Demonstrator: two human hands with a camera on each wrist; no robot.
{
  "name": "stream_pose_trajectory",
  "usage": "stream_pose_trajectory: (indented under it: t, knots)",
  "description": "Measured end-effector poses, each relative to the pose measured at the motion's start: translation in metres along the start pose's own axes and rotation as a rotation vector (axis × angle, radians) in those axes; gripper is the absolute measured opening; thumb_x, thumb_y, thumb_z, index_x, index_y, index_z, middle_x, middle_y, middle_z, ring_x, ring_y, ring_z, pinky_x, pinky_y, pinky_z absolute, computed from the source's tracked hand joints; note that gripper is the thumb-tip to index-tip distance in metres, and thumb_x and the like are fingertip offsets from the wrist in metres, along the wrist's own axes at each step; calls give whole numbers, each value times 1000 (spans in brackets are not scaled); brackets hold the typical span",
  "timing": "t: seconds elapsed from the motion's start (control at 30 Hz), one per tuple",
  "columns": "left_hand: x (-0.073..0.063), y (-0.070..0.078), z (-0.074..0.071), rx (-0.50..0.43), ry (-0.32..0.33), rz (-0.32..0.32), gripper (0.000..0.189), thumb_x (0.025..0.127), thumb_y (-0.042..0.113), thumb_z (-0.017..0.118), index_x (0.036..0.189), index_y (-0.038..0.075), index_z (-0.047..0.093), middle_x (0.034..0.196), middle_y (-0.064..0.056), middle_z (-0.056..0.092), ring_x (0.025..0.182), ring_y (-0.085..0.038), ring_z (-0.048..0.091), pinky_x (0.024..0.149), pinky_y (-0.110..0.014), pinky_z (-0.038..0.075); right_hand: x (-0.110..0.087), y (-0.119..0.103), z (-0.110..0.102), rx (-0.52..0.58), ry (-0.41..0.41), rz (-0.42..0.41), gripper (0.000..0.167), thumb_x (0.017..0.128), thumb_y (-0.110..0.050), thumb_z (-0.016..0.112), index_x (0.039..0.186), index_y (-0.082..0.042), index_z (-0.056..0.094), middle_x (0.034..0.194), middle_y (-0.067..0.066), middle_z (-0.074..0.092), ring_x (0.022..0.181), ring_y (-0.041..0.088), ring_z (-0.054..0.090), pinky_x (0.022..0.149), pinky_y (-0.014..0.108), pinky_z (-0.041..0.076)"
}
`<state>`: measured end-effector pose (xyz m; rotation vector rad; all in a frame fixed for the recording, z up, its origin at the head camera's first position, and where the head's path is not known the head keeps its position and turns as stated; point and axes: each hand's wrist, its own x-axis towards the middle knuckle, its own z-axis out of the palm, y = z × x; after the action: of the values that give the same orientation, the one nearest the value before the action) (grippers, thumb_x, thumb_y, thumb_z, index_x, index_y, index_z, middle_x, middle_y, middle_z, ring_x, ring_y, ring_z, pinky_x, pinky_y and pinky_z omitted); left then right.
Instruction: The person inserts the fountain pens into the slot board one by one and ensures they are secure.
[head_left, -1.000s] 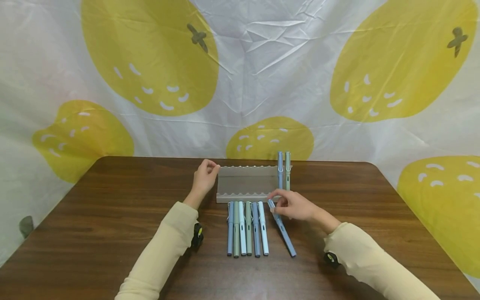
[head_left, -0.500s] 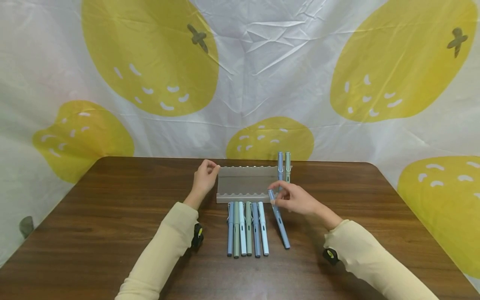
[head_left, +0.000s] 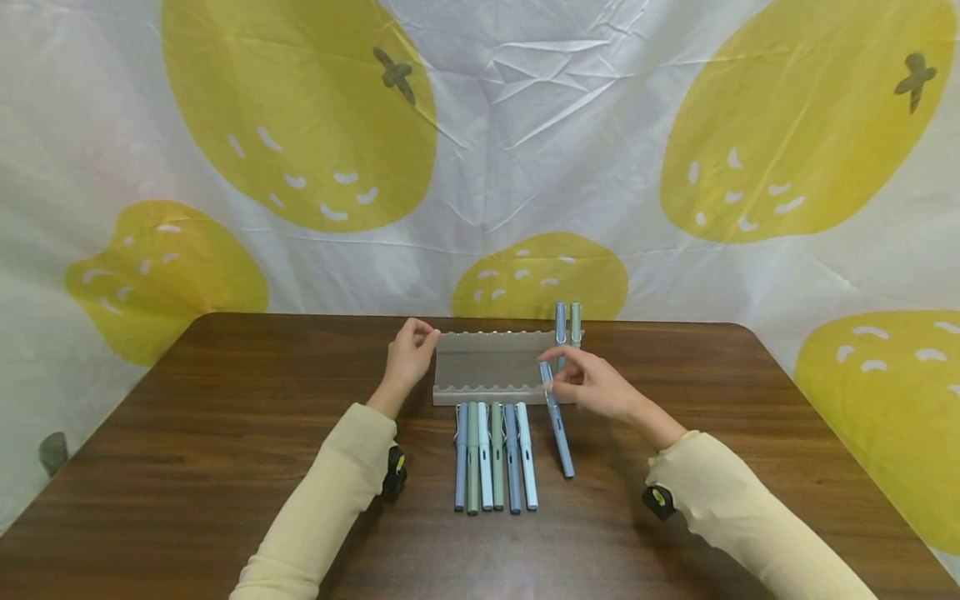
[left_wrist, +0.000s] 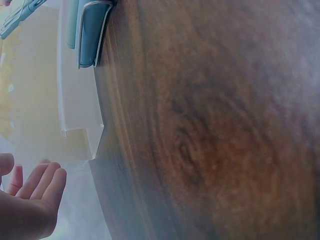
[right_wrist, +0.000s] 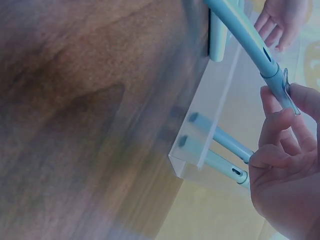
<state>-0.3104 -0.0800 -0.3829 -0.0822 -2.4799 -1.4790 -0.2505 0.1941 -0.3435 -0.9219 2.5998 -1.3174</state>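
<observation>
My curved right grip pinches a slim, tilted blue pen in front of the clear plastic rack; if my left grip holds the rack's left end, I cannot tell.

i count nine slim capped pens: four blue ones, three grey-green ones, two pale icy-blue ones. one clear plastic rack with wavy edges and one dark brown wood-grain table tho. plus two bare hands, two cream sleeves, two black wrist cameras, five yellow fruit prints.
</observation>
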Motion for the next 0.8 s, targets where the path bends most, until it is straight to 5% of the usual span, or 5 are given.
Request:
stream_pose_trajectory:
  t: [0.13,0.37,0.63,0.8]
  knots:
    - [0,0,0,15,6,18,19,90,20,50,95,1,50,98,-18,61,95,-30,56,78,-41,42,3,4,-2,-20,24,-16,32,84,-5,58,115,-2,48,74,9,62,47,19,48,44,32,43]
    - [1,0,0,11,-2,-5,20,90,22,50,95,2,50,99,-18,61,96,-30,55,79,-41,41,10,23,-7,-61,84,20,35,85,-18,59,118,-15,48,79,2,63,47,26,50,45,33,42]
    - [1,-1,0,5,-4,-3,20,90,22,50,95,2,51,98,-18,61,95,-29,55,78,-41,42,12,-2,-12,-88,150,41,34,85,-10,59,117,-8,49,79,11,64,51,23,51,47,30,41]
    - [0,0,0,8,-4,0,20,90,21,50,96,2,50,98,-18,61,95,-30,55,78,-41,42,18,12,-14,-105,192,53,35,84,-15,60,118,-11,49,83,10,65,54,29,54,48,32,42]
